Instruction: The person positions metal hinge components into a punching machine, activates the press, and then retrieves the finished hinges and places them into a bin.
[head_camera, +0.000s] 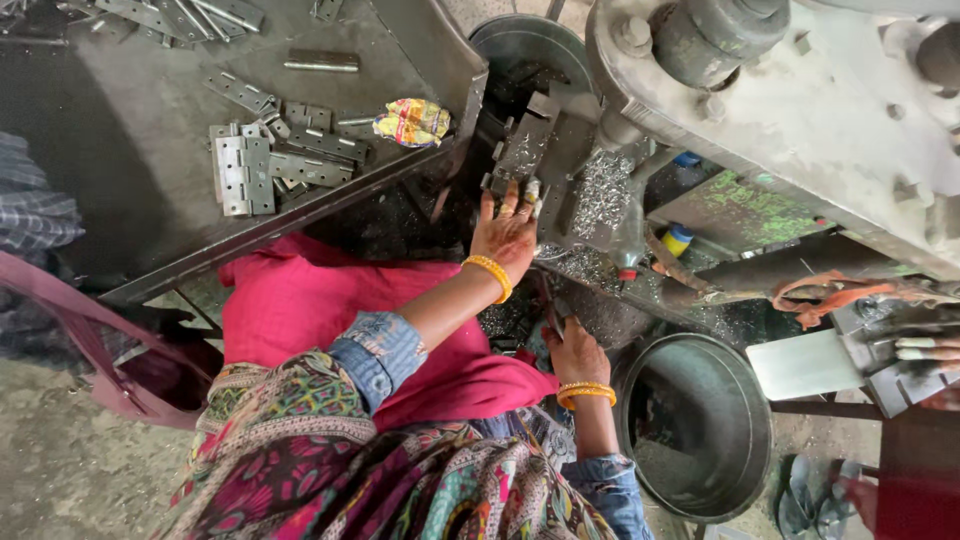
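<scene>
Head view looks straight down on both my arms. Left arm reaches forward, sleeve of faded denim pushed up to the elbow, a yellow bangle (489, 274) at the wrist. That left hand (508, 228) lies back-up, fingers spread flat and narrow against a small grey metal piece (527, 150) that sits on the bed of the press machine (800, 110); the fingertips touch its near edge, and I cannot tell whether the grip closes around it or only presses on it. My right hand (575, 352) is pulled in close to my body, wrist bent, two yellow bangles on it, fingers curled around a thin dark handle (548, 305) that points up toward the machine.

The machine body is thick cast metal, pale grey, pitted and greasy, with heavy round bolts. Bright curly metal shavings (600, 190) lie heaped just right of my left hand. Below my right hand stands a round dark steel tub (745, 430), smooth-walled; a second round tub (520, 45) sits beyond the metal piece.

To the left is the bench (120, 130), a dull, scuffed steel sheet with a raised edge. On it lie flat rectangular hinges (243, 172), silver-grey with small screw holes, some stacked, some scattered, and a crumpled shiny wrapper (412, 121). A bright pink cloth (300, 300) covers my lap, soft and folded, next to a patterned floral fabric.
</scene>
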